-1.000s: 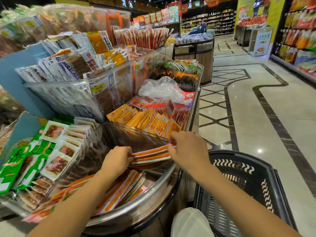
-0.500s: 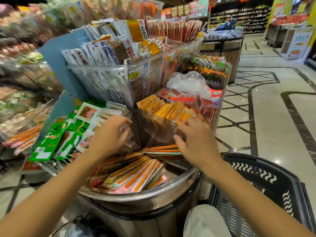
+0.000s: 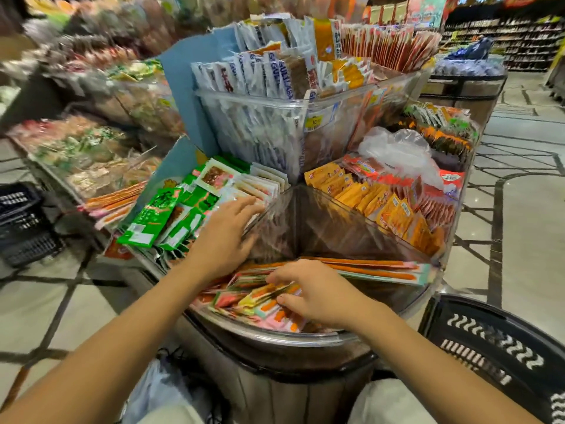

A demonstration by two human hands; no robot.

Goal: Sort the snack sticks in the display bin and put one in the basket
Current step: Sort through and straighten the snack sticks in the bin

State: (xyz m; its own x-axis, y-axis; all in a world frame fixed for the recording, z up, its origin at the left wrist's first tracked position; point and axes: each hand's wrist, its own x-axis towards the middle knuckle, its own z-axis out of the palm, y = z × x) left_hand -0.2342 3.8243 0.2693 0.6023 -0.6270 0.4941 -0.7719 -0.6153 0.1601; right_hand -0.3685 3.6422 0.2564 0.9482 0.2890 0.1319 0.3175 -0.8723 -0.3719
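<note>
— What sits at the far left?
— A black slatted crate (image 3: 18,221) on the tiled floor. Next come flat, glossy green packets (image 3: 153,215), fanned in one compartment.
— And the left hand?
— The left hand (image 3: 226,237) lies flat with its fingers straight and spread. It touches packets beside the clear plastic divider (image 3: 293,221) and grips nothing.
— Where are the snack sticks?
— The snack sticks (image 3: 266,298) are long, thin, shiny wrappers in orange, pink and green. They lie heaped in the display bin (image 3: 275,336), a rounded tub with a smooth rim.
— The right hand?
— The right hand (image 3: 318,292) rests on the heap, fingers bent, tips on the wrappers. I cannot tell whether it pinches one.
— The basket?
— The basket (image 3: 495,341) is black plastic lattice, just right of the bin.
</note>
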